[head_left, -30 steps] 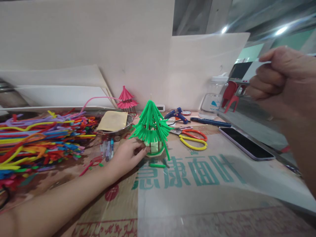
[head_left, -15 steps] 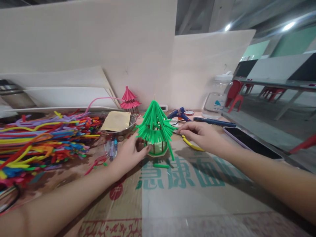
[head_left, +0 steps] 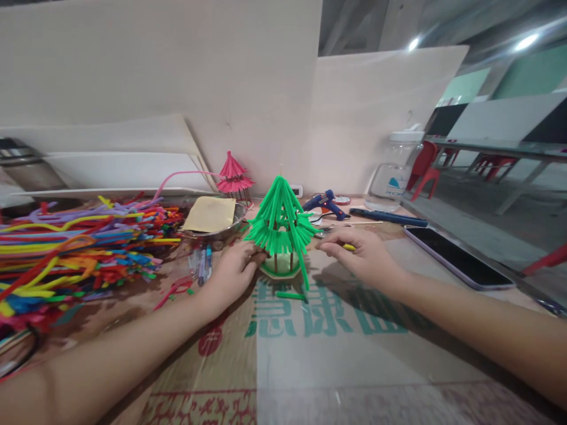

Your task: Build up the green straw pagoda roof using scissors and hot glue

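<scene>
A small pavilion model (head_left: 280,239) with a two-tiered roof of green pipe cleaners stands upright in the middle, on thin brown posts and a pale base. My left hand (head_left: 234,268) is closed at the left edge of its base, with some fingertips hidden behind it. Just right of the model, my right hand (head_left: 358,254) has thumb and fingers drawn together; whatever may be between them is too small to make out. A yellow pipe cleaner (head_left: 349,247) shows partly behind those fingers. One short green pipe cleaner piece (head_left: 290,296) lies in front of the base.
Many coloured pipe cleaners (head_left: 84,248) are heaped at left. Behind are a pink pavilion model (head_left: 234,175), a yellow paper pad (head_left: 209,214) on a metal bowl (head_left: 239,217), and a blue glue gun (head_left: 326,203). At right are a phone (head_left: 456,258) and clear bottle (head_left: 392,174).
My right hand has come slightly down towards me and now covers most of the yellow pipe cleaner. My left thumb has drawn back from the front of the model's posts.
</scene>
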Available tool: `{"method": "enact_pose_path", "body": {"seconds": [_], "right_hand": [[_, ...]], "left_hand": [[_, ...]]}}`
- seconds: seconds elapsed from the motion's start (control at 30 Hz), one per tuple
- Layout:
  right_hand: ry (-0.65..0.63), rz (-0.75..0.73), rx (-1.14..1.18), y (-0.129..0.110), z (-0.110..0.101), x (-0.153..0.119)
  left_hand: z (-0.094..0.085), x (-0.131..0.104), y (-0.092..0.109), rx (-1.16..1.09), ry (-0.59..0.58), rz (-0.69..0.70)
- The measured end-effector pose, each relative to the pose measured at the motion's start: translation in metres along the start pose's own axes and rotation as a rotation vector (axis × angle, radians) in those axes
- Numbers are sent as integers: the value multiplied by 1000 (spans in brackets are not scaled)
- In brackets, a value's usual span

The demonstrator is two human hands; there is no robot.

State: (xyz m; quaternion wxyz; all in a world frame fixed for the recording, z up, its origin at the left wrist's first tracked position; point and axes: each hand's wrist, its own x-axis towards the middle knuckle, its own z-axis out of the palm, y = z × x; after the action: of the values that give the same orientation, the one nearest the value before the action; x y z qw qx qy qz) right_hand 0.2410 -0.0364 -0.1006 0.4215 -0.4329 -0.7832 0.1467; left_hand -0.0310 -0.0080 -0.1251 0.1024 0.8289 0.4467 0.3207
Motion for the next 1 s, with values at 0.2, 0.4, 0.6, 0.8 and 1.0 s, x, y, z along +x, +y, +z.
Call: {"method": "enact_pose_path", "body": {"seconds": [0.2,0.4,0.6,0.8,1.0], "right_hand": [[87,64,134,0,3,-2],[-120,181,379,25,24,-6],[-305,257,250,19,26,-5],[-258,90,236,18,27,-1],[-137,-26,269,27,29,-3]], "left_hand": [[-4,-4,6,61,-40,87],[-5,-10,16,123,-56,296],[-16,-10,21,246,-32,268],[-76,9,42,97,-347,391],[-91,28,51,97,-57,242]]}}
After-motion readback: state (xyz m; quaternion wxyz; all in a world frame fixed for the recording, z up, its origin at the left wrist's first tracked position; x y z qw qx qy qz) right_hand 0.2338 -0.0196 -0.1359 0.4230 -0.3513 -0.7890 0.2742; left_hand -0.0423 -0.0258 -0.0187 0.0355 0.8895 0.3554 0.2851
